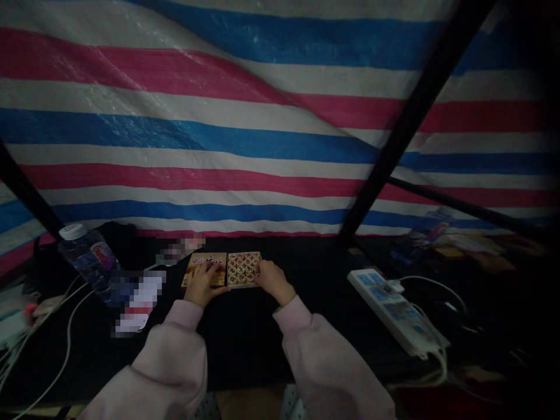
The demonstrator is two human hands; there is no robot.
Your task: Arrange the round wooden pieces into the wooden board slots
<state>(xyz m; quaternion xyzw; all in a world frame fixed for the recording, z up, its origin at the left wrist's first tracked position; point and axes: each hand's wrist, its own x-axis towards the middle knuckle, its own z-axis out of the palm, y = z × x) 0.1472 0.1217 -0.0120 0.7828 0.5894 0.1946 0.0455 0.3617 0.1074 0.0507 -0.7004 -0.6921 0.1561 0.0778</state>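
Side by side on the black table lie a printed orange-brown box lid and an open box of round chess pieces with red and dark characters, set in rows. My left hand rests on the lid with its fingers spread, its thumb reaching toward the near left corner of the open box. At the right side of the open box is my right hand, fingers bent together against the edge and the rightmost pieces. What its fingertips may hold is hidden.
On the left stand a clear bottle with a white cap, cables and a blurred white-and-red item. A white power strip with cables lies to the right. Striped sheeting and dark metal poles rise behind the table.
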